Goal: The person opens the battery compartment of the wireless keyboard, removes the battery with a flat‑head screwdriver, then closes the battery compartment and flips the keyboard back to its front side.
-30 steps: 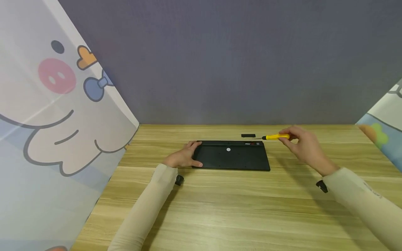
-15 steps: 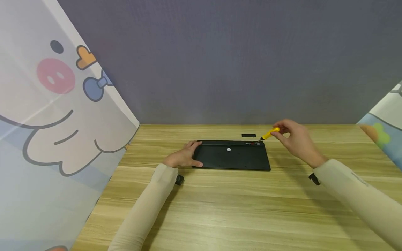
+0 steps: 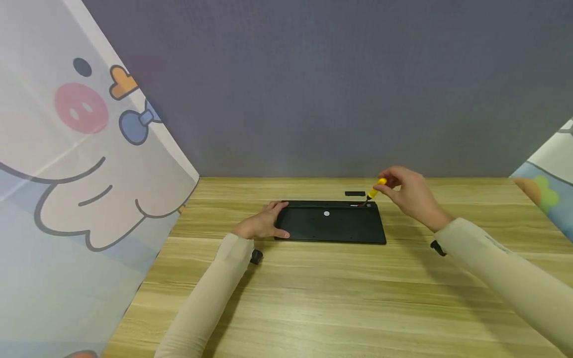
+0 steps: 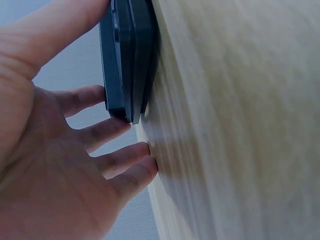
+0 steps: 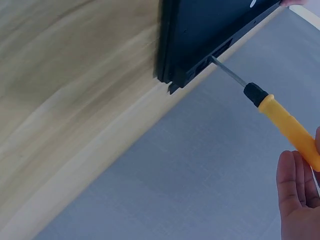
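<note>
A black keyboard [image 3: 331, 226] lies underside up on the table, with a small open compartment [image 3: 356, 205] near its far right corner. My left hand [image 3: 259, 224] holds its left end, thumb at the near side and index finger at the far corner; in the left wrist view the fingers [image 4: 107, 132] meet the keyboard's end and the table. A yellow screwdriver [image 5: 289, 127] is pinched in my right hand [image 3: 411, 196], tilted, its metal tip at the compartment. Just behind the keyboard lies a small black cover [image 3: 355, 193].
The wood-grain table [image 3: 313, 298] ends at a grey upright panel [image 3: 331, 99] behind the keyboard. A wall with cartoon print [image 3: 89, 174] rises at the left, another at the right [image 3: 543, 194].
The right hand has moved left and steepened the screwdriver, bringing its tip from beyond the keyboard's far edge into the compartment. The left hand and keyboard have stayed put.
</note>
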Motion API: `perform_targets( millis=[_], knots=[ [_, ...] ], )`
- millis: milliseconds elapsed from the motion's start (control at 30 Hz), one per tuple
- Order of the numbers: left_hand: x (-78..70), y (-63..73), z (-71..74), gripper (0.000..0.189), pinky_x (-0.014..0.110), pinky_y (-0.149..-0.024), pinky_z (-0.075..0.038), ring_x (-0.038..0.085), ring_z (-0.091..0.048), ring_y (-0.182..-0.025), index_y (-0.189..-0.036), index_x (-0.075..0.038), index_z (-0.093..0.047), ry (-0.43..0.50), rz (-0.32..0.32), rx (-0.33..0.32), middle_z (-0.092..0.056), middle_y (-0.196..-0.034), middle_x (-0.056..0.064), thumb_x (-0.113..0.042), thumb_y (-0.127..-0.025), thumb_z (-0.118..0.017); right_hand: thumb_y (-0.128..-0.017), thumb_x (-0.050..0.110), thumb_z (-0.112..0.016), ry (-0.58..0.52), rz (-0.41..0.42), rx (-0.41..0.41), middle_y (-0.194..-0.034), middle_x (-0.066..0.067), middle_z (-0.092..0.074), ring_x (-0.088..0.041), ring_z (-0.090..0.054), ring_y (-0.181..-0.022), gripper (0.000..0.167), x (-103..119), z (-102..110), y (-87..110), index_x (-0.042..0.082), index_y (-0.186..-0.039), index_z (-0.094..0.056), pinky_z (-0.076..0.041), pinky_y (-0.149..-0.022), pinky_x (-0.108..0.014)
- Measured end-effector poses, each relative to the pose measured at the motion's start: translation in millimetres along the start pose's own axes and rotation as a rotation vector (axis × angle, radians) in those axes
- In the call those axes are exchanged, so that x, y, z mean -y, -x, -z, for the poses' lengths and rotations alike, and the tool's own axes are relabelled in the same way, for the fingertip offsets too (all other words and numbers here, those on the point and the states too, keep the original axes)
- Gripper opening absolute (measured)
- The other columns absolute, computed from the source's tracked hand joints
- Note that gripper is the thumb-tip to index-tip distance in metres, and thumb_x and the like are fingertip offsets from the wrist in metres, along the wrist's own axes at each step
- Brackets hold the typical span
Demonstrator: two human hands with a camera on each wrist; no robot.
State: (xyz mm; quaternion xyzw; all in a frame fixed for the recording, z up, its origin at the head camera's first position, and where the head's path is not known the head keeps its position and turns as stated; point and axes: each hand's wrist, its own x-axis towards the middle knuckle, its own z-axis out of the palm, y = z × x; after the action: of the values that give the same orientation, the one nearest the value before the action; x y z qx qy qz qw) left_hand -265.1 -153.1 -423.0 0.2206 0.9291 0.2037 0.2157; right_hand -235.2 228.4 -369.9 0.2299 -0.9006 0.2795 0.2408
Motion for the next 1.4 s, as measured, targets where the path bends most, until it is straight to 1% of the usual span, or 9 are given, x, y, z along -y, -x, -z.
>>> perform_targets(
  millis=[200,300,500,567,700,900,1000,1233,1400],
  knots=[
    [-2.6,0.0,0.2,0.095,0.052,-0.104,-0.028,0.033,-0.005,-0.141,-0.153,-0.021,-0.014,-0.002,-0.003,0.005,-0.006,-0.156,0.010,-0.039,-0.081,-0.074,-0.081,0.008,-0.075,-0.005,-0.019,0.017,-0.088,-0.004,-0.064,-0.017,-0.061,-0.072,0.021,1.8,-2.9,-7.4,0.006,-0.100,-0.066,-0.051,-0.062,-0.037],
    [-4.2,0.0,0.9,0.095,0.052,-0.104,-0.027,0.033,-0.005,-0.141,-0.153,-0.020,-0.014,-0.004,-0.002,0.004,-0.006,-0.156,0.010,-0.038,-0.082,-0.074,-0.084,0.009,-0.073,-0.012,-0.074,0.023,-0.088,-0.006,-0.065,-0.018,-0.062,-0.071,0.020,-1.0,-2.6,-10.0,0.004,-0.101,-0.066,-0.051,-0.061,-0.036],
    [-3.0,0.9,1.0,0.095,0.052,-0.104,-0.027,0.032,-0.003,-0.141,-0.153,-0.021,-0.014,0.009,0.002,0.005,-0.005,-0.156,0.009,-0.038,-0.082,-0.074,-0.086,0.012,-0.071,-0.046,-0.191,0.061,-0.086,-0.008,-0.067,-0.019,-0.062,-0.069,0.017,-5.7,1.6,-11.6,0.004,-0.100,-0.066,-0.049,-0.055,-0.027],
    [-2.2,1.5,0.9,0.095,0.052,-0.104,-0.027,0.032,-0.003,-0.141,-0.153,-0.021,-0.014,0.011,0.004,0.004,-0.005,-0.156,0.009,-0.038,-0.082,-0.074,-0.086,0.013,-0.071,-0.063,-0.217,0.076,-0.085,-0.009,-0.067,-0.019,-0.062,-0.067,0.017,-6.2,2.7,-11.8,0.004,-0.100,-0.066,-0.049,-0.053,-0.025],
    [-1.7,2.4,0.5,0.094,0.053,-0.104,-0.027,0.032,-0.003,-0.141,-0.153,-0.021,-0.014,0.003,0.007,0.001,-0.004,-0.156,0.009,-0.038,-0.082,-0.074,-0.086,0.013,-0.072,-0.092,-0.249,0.088,-0.083,-0.010,-0.067,-0.019,-0.063,-0.065,0.018,-10.7,4.1,-11.7,0.003,-0.099,-0.066,-0.049,-0.052,-0.025],
    [-1.7,1.9,-0.2,0.095,0.053,-0.103,-0.028,0.032,-0.004,-0.141,-0.153,-0.021,-0.013,-0.006,0.007,0.004,-0.004,-0.156,0.010,-0.038,-0.082,-0.073,-0.087,0.014,-0.070,-0.136,-0.311,0.098,-0.083,-0.014,-0.067,-0.026,-0.065,-0.068,0.020,-21.1,5.7,-10.7,0.000,-0.100,-0.065,-0.051,-0.052,-0.026],
    [-1.8,1.3,-0.1,0.095,0.053,-0.103,-0.028,0.033,-0.005,-0.141,-0.153,-0.021,-0.013,-0.005,0.005,0.002,-0.005,-0.156,0.010,-0.037,-0.082,-0.073,-0.088,0.015,-0.069,-0.136,-0.342,0.100,-0.084,-0.016,-0.067,-0.026,-0.065,-0.068,0.021,-25.4,6.1,-9.8,0.000,-0.101,-0.065,-0.051,-0.053,-0.025],
    [-1.1,0.3,0.0,0.095,0.052,-0.104,-0.028,0.032,-0.005,-0.141,-0.153,-0.021,-0.013,0.000,0.006,0.001,-0.004,-0.156,0.009,-0.037,-0.082,-0.074,-0.088,0.016,-0.069,-0.156,-0.379,0.083,-0.086,-0.019,-0.067,-0.030,-0.066,-0.069,0.021,-29.3,7.4,-7.8,-0.001,-0.099,-0.064,-0.052,-0.053,-0.024],
    [-0.6,-0.6,-0.7,0.095,0.052,-0.104,-0.028,0.031,-0.005,-0.141,-0.153,-0.021,-0.013,-0.002,0.005,0.003,-0.005,-0.156,0.010,-0.037,-0.082,-0.074,-0.089,0.017,-0.067,-0.165,-0.390,0.069,-0.085,-0.019,-0.067,-0.026,-0.066,-0.067,0.021,-33.2,6.1,-6.2,-0.002,-0.098,-0.064,-0.052,-0.053,-0.024]
  ],
)
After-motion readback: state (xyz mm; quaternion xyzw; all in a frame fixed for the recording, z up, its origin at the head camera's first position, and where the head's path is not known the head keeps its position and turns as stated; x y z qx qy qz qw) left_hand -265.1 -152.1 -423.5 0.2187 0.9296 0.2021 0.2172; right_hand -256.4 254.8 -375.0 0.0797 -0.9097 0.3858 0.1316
